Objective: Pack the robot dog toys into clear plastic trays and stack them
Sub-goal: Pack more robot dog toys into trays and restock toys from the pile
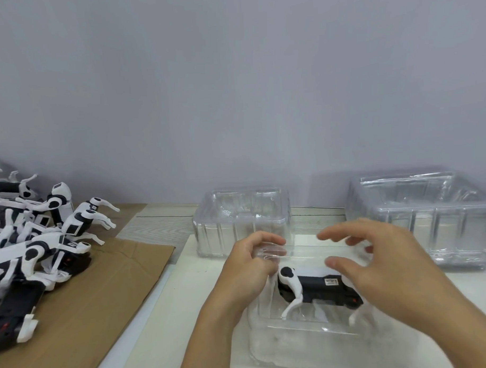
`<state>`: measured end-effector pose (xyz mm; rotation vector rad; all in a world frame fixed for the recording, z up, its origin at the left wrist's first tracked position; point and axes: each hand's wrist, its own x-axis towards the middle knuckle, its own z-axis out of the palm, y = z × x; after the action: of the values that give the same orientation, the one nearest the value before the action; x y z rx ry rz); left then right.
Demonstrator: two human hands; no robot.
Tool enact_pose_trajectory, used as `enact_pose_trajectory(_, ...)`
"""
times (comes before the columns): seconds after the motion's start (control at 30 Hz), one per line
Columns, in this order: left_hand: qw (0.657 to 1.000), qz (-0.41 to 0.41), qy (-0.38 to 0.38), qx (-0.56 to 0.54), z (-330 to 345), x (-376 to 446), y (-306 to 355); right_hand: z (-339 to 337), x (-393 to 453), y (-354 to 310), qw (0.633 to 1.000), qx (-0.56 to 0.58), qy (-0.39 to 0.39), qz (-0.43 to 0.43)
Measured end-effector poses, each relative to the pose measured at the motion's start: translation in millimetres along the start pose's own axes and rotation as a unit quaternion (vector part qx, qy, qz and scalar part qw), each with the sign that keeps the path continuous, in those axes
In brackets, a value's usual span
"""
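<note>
Pale grey wall filled the upper view, and below it a white work surface (206, 270) ran out to the wall, with brown cardboard (97, 307) laid over its left side.

At the near centre both hands worked over a clear tray (310, 344). The left hand (247, 269) had its fingers curled round the tray's far-left rim, gripping the thin plastic. The right hand (376, 261) hovered just above the tray with fingers spread and loosely bent, clamped on nothing that could be seen. Between them a robot dog toy (317, 290), black-bodied with white legs, lay inside the tray on its side, legs pointing toward the near wall.

Beyond the hands stood an empty tray (240, 219) near the wall, and to the right a larger block of clear trays (430, 218), apparently nested or stacked, though the layers could not be counted. Well off to the left, a heap of unpacked toy dogs (37, 232) sprawled over the cardboard.

Judging from this, the toy was probably not yet seated. If a leg rode up on the moulded wall, the next tray might sit crooked and the stack lean. The flimsy rim could also buckle under the left hand's grip and tip the toy out of place.
</note>
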<state>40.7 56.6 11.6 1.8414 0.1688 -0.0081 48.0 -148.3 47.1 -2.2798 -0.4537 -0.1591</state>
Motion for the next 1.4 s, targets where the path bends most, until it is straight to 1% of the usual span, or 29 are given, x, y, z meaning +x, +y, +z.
enact_pose_trajectory(0.17, 0.998, 0.007, 0.069, -0.013, -8, 2, 0, -9, 1, 21, 0.999, 0.004, 0.012, 0.036)
enact_pose_trajectory(0.23, 0.996, 0.020, 0.087, 0.002, -12, 0, 1, -5, 2, 24, 0.999, 0.003, 0.007, 0.043)
enact_pose_trajectory(0.33, 0.990, 0.061, 0.105, 0.068, -17, -2, 4, 2, 4, 27, 0.999, -0.004, -0.001, 0.053)
enact_pose_trajectory(0.4, 0.977, 0.102, 0.126, 0.137, -19, -3, 7, 5, 5, 28, 0.998, -0.002, 0.003, 0.058)
enact_pose_trajectory(0.47, 0.962, 0.149, 0.139, 0.182, -18, -5, 14, 6, 5, 28, 0.998, -0.001, 0.006, 0.059)
enact_pose_trajectory(0.53, 0.953, 0.194, 0.123, 0.196, -11, -8, 26, 7, 5, 29, 0.998, 0.003, 0.008, 0.058)
enact_pose_trajectory(0.6, 0.951, 0.217, 0.065, 0.211, 1, -12, 36, 8, 5, 29, 0.998, 0.007, 0.010, 0.057)
enact_pose_trajectory(0.63, 0.952, 0.213, 0.023, 0.220, 8, -14, 39, 8, 6, 29, 0.998, 0.008, 0.011, 0.058)
enact_pose_trajectory(0.7, 0.955, 0.178, -0.061, 0.231, 20, -17, 42, 8, 6, 29, 0.998, 0.011, 0.012, 0.059)
enact_pose_trajectory(0.77, 0.950, 0.149, -0.105, 0.252, 27, -18, 40, 8, 5, 29, 0.998, 0.016, 0.012, 0.061)
enact_pose_trajectory(0.83, 0.946, 0.139, -0.109, 0.271, 30, -17, 37, 9, 5, 29, 0.998, 0.018, 0.011, 0.060)
enact_pose_trajectory(0.9, 0.947, 0.136, -0.097, 0.276, 31, -16, 36, 10, 4, 29, 0.998, 0.020, 0.013, 0.060)
enact_pose_trajectory(1.2, 0.944, 0.145, -0.046, 0.291, 41, -13, 33, 11, 4, 30, 0.998, 0.022, 0.014, 0.059)
enact_pose_trajectory(1.4, 0.937, 0.156, -0.021, 0.313, 46, -13, 35, 11, 4, 29, 0.998, 0.017, 0.009, 0.054)
